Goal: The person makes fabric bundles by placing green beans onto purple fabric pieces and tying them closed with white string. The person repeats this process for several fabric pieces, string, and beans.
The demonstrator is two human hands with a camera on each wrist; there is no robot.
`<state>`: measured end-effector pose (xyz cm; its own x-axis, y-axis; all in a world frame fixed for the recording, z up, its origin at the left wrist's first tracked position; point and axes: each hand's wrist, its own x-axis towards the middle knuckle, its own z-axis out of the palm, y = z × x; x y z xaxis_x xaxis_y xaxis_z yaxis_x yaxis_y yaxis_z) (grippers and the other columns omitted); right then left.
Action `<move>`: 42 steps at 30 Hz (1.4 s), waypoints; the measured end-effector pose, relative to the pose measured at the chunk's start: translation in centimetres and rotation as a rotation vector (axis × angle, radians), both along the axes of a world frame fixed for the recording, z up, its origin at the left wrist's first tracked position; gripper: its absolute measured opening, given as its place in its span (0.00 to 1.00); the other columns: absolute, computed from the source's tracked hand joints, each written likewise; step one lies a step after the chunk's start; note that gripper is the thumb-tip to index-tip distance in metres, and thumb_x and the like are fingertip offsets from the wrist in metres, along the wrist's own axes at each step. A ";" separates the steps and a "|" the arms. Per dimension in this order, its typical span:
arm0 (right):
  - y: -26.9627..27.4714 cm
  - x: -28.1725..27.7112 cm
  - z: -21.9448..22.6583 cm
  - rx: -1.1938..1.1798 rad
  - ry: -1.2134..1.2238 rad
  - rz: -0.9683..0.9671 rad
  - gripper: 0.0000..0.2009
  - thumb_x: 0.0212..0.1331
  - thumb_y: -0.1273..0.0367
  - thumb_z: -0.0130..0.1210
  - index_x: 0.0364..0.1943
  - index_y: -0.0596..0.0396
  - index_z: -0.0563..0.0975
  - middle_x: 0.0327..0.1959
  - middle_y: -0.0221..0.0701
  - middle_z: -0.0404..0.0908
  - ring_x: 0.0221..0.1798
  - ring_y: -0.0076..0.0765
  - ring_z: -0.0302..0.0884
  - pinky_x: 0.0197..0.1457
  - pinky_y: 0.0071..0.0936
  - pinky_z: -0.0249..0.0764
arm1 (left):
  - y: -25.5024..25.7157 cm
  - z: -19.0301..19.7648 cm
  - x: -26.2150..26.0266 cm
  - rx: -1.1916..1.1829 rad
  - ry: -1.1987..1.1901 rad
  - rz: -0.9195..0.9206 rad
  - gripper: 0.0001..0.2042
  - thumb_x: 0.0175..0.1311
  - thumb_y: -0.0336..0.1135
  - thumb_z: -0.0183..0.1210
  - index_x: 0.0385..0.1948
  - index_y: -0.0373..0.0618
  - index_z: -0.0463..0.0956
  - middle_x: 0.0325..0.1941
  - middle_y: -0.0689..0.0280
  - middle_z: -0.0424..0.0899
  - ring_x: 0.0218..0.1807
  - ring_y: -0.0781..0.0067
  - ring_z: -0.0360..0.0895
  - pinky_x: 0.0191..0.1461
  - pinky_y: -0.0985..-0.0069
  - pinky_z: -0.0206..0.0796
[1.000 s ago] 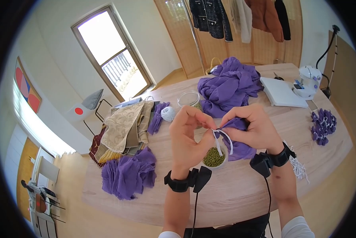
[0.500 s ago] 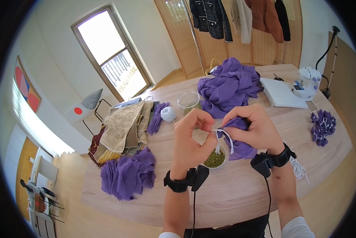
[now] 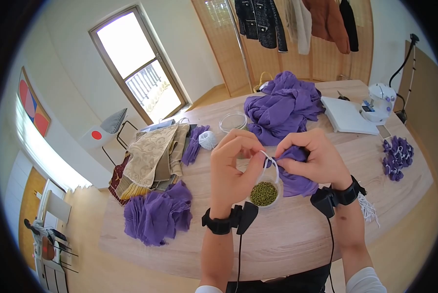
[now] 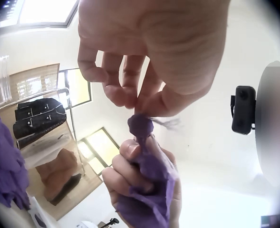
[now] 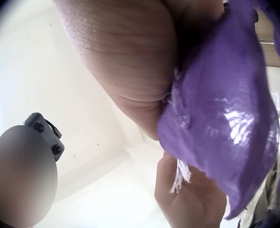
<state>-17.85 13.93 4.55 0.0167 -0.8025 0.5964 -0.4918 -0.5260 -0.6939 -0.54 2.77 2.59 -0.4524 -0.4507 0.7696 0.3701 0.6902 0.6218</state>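
Note:
In the head view, my left hand (image 3: 231, 171) pinches a white string (image 3: 276, 172) between thumb and fingertips. My right hand (image 3: 319, 158) grips a piece of purple cloth (image 3: 299, 185) just beside it. The left wrist view shows the cloth gathered into a small round knob (image 4: 141, 126), poking up from the right hand's fingers (image 4: 125, 173) right under the left fingertips. A frayed white string end (image 5: 181, 175) shows below the cloth in the right wrist view. Beneath the hands stands a small bowl of green beans (image 3: 264, 194).
A large purple fabric heap (image 3: 282, 105) and a clear round jar (image 3: 232, 122) lie beyond the hands. To the left are a white yarn ball (image 3: 207, 140), folded fabrics (image 3: 148, 154) and gathered purple cloth (image 3: 158, 215). To the right are a sewing machine (image 3: 379, 102), knotted purple cloth (image 3: 398, 157) and white strings (image 3: 367, 210).
The left index finger lifted away from the thumb half a second ago and has come back down to pinch the string. The right hand keeps its grip on the cloth.

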 end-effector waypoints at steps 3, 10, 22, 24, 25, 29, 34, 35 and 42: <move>-0.3 -0.4 -0.5 -0.007 0.050 0.013 0.07 0.51 0.73 0.62 0.34 0.59 0.81 0.23 0.31 0.80 0.26 0.21 0.76 0.32 0.20 0.70 | 0.6 -0.1 -0.6 0.315 0.089 -0.194 0.02 0.64 0.24 0.56 0.35 0.38 0.77 0.34 0.65 0.81 0.36 0.77 0.76 0.40 0.78 0.68; 0.6 -2.0 0.1 0.159 0.162 -0.123 0.06 0.50 0.76 0.61 0.32 0.60 0.81 0.24 0.29 0.83 0.28 0.21 0.78 0.33 0.21 0.72 | 0.7 0.5 -0.2 0.648 0.262 -0.197 0.06 0.72 0.32 0.54 0.38 0.39 0.75 0.35 0.62 0.83 0.36 0.76 0.79 0.40 0.77 0.72; 7.8 -6.7 2.4 0.098 0.094 -0.541 0.08 0.51 0.70 0.61 0.32 0.61 0.79 0.24 0.31 0.78 0.30 0.26 0.73 0.38 0.24 0.71 | 4.1 -3.3 -5.4 0.786 -0.342 -0.456 0.06 0.70 0.32 0.55 0.33 0.43 0.78 0.34 0.69 0.81 0.38 0.79 0.76 0.41 0.76 0.68; 9.6 -7.5 3.1 0.035 0.178 -0.654 0.08 0.51 0.70 0.62 0.32 0.60 0.80 0.26 0.30 0.78 0.30 0.26 0.73 0.39 0.24 0.71 | 6.2 -5.2 -8.2 0.916 -0.395 -0.550 0.06 0.70 0.33 0.56 0.36 0.42 0.80 0.34 0.69 0.81 0.38 0.80 0.75 0.40 0.77 0.67; 10.6 -7.9 3.7 0.065 0.182 -0.678 0.08 0.51 0.70 0.61 0.32 0.60 0.80 0.26 0.29 0.79 0.31 0.26 0.74 0.40 0.24 0.71 | 7.5 -5.9 -9.6 0.977 -0.420 -0.596 0.07 0.70 0.33 0.56 0.37 0.42 0.80 0.34 0.69 0.81 0.38 0.81 0.75 0.39 0.77 0.66; 13.5 -8.2 6.3 0.095 0.246 -0.707 0.09 0.51 0.70 0.61 0.33 0.60 0.80 0.28 0.33 0.79 0.32 0.30 0.75 0.41 0.25 0.72 | 13.2 -8.3 -14.7 1.035 -0.447 -0.617 0.11 0.70 0.36 0.57 0.46 0.41 0.81 0.36 0.68 0.82 0.41 0.81 0.75 0.40 0.78 0.65; 14.6 -8.5 6.6 0.089 0.385 -0.690 0.09 0.49 0.69 0.60 0.32 0.62 0.79 0.27 0.38 0.79 0.31 0.40 0.77 0.41 0.29 0.73 | 15.4 -10.7 -15.6 0.517 -0.694 -0.116 0.20 0.70 0.39 0.57 0.60 0.39 0.74 0.55 0.60 0.78 0.50 0.76 0.76 0.51 0.77 0.68; 14.4 -8.5 6.4 0.127 0.404 -0.671 0.09 0.49 0.69 0.59 0.32 0.62 0.79 0.27 0.39 0.79 0.32 0.42 0.77 0.41 0.30 0.73 | 14.9 -10.4 -15.1 0.544 -0.671 -0.152 0.21 0.71 0.39 0.56 0.62 0.40 0.71 0.57 0.59 0.76 0.51 0.74 0.76 0.53 0.76 0.68; 8.6 -6.7 1.6 0.202 0.373 -0.465 0.11 0.52 0.65 0.60 0.33 0.61 0.81 0.28 0.45 0.82 0.32 0.53 0.79 0.40 0.39 0.74 | 7.6 -5.2 -7.7 0.587 -0.395 -0.316 0.28 0.68 0.32 0.59 0.68 0.43 0.60 0.60 0.56 0.72 0.58 0.67 0.76 0.56 0.74 0.70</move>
<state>-24.58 22.48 6.16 -0.1836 -0.8720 0.4538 -0.8655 -0.0755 -0.4951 -8.21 10.35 -2.58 -0.8188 -0.5384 0.1994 0.1694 0.1053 0.9799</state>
